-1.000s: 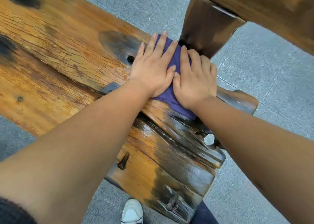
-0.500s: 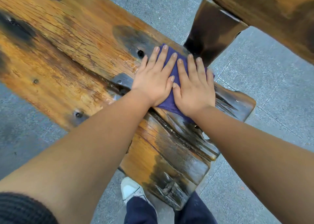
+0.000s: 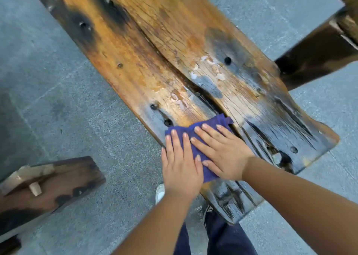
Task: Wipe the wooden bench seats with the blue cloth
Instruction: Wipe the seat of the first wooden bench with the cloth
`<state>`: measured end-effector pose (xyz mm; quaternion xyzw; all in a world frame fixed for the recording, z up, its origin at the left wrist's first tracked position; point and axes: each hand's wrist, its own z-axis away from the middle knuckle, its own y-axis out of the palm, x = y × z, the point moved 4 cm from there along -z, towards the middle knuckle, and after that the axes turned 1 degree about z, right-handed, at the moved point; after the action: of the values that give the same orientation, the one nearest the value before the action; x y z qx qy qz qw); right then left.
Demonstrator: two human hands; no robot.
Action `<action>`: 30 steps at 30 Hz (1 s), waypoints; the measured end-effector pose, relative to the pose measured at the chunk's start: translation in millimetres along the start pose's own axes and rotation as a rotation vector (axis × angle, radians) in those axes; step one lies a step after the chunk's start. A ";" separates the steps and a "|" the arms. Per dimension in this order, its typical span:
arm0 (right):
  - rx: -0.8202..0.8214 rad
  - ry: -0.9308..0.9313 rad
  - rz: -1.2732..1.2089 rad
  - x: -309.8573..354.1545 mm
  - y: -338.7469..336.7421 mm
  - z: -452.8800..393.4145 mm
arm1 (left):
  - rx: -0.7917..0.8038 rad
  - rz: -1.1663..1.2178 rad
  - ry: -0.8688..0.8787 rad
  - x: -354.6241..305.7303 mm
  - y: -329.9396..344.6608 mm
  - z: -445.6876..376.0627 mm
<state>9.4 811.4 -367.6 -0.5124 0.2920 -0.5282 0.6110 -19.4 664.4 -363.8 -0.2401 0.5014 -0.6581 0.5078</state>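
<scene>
Both hands lie flat with fingers spread: the left hand and the right hand press side by side on the blue cloth. The cloth lies at the near left edge of the wooden bench, over grey floor.

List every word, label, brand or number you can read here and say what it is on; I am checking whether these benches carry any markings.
None can be read. The wooden bench seat shows only grain, dark stains, bolt holes and pale flaking patches. The blue cloth under the left hand and right hand is plain. The second bench at lower left shows no lettering.
</scene>
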 end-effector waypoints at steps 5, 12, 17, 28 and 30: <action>0.014 -0.069 0.026 13.3 -11.1 -1.8 | 0.004 0.169 -0.261 -10.2 7.3 32.7; 0.026 0.335 -0.119 32.9 -13.2 -21.6 | -0.086 0.123 -0.078 -0.7 13.7 17.0; 0.034 0.196 -0.061 7.2 -24.5 -75.6 | -0.165 0.207 -0.195 12.6 -2.2 -26.8; -0.073 0.065 -0.049 -41.2 -74.8 -223.5 | -0.271 0.156 -0.243 79.9 -73.5 -162.7; -0.088 0.071 -0.029 -45.0 -81.3 -244.8 | -0.270 0.120 -0.248 88.9 -82.0 -181.2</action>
<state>-250.8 783.0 -374.4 -0.5239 0.3290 -0.5416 0.5691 -236.8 657.5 -376.1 -0.3549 0.5323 -0.5188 0.5670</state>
